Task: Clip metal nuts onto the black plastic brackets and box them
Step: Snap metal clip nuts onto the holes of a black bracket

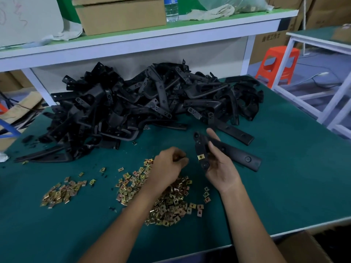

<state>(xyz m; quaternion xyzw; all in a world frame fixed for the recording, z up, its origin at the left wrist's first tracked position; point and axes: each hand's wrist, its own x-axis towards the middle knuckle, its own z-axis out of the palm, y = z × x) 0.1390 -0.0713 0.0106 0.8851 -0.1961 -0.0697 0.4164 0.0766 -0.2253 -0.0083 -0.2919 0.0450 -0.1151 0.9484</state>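
One bracket (199, 143) clamped by fingers of right hand (220, 168), long axis pointed away; one nut (200, 157) clipped; left hand (169, 164) curled, contents hidden.

A brown cardboard box (269, 46) on the floor beyond the far right corner of the green table (288, 177) carries one row of dark printed Chinese characters; the last three look like 工作台, the first two are too blurred to read; the clear plastic water bottle (171, 8) on the white shelf (171, 37) has a blue label, its print too small to read.
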